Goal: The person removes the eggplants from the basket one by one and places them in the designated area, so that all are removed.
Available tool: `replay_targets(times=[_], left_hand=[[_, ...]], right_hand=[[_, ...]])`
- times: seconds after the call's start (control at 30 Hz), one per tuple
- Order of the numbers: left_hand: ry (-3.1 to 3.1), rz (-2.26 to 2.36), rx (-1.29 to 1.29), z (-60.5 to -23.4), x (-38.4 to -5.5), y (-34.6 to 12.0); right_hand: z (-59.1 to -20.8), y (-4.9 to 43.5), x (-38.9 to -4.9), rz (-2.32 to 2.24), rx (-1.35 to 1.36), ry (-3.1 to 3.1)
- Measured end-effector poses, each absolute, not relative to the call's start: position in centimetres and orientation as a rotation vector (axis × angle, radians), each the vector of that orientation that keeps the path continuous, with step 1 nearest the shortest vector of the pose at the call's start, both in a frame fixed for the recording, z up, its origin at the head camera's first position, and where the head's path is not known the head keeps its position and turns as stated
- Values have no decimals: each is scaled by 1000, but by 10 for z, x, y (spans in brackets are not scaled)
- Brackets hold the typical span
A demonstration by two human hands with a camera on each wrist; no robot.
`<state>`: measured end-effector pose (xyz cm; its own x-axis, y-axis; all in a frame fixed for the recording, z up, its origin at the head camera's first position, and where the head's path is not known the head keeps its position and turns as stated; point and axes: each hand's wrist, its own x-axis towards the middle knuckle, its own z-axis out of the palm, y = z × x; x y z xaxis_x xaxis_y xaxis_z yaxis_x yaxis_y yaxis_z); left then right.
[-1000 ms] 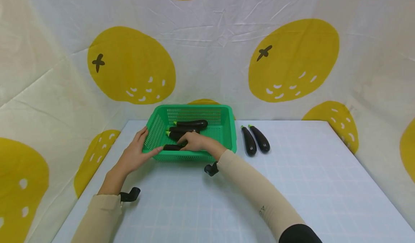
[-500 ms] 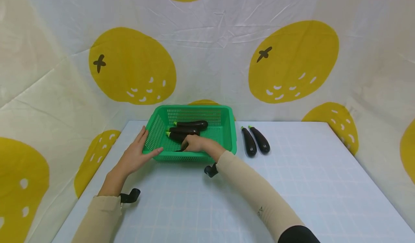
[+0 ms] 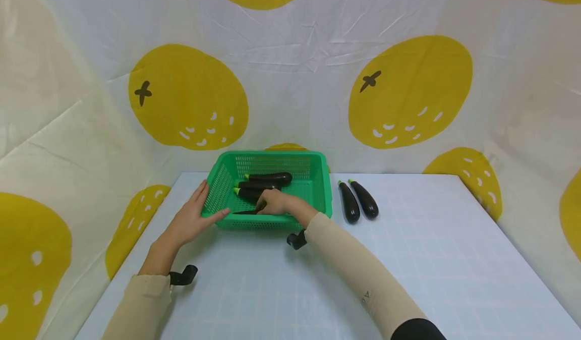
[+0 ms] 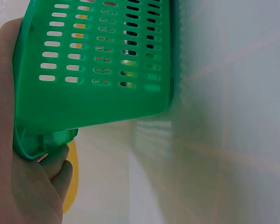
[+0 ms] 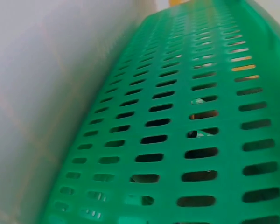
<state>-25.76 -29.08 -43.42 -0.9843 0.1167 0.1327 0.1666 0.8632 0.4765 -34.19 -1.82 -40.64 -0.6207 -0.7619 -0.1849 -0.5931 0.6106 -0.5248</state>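
A green plastic basket [image 3: 272, 222] stands at the back of the table. My left hand [image 3: 190, 221] rests on its left front corner, thumb along the front rim and fingers straight against the left side; the left wrist view shows the fingers [image 4: 60, 175] at the rim. Inside the basket, behind the front wall, my right hand [image 3: 274, 202] holds an eggplant [image 3: 245, 212] with bent fingers; most of that eggplant is hidden. Farther back in the basket lie three more eggplants [image 3: 269, 177], side by side, stems to the left. In the right wrist view the slotted basket wall [image 5: 177, 121] hides the hand.
Two eggplants [image 3: 348, 201] lie on the table to the right of the basket. A pale checked cloth [image 3: 408, 259] covers the table. Behind stands a white curtain [image 3: 299, 93] with large yellow fruit prints.
My right hand has lowered the eggplant deeper into the basket's front part, and less of it shows above the front rim. The left hand stays on the corner.
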Motion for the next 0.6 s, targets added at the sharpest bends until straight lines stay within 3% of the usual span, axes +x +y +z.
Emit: replay_targets(times=[0.6], left_hand=[[-2942, -756, -215, -431, -257, -289]], right_hand=[[-367, 23, -328, -744, -1089, 2521]])
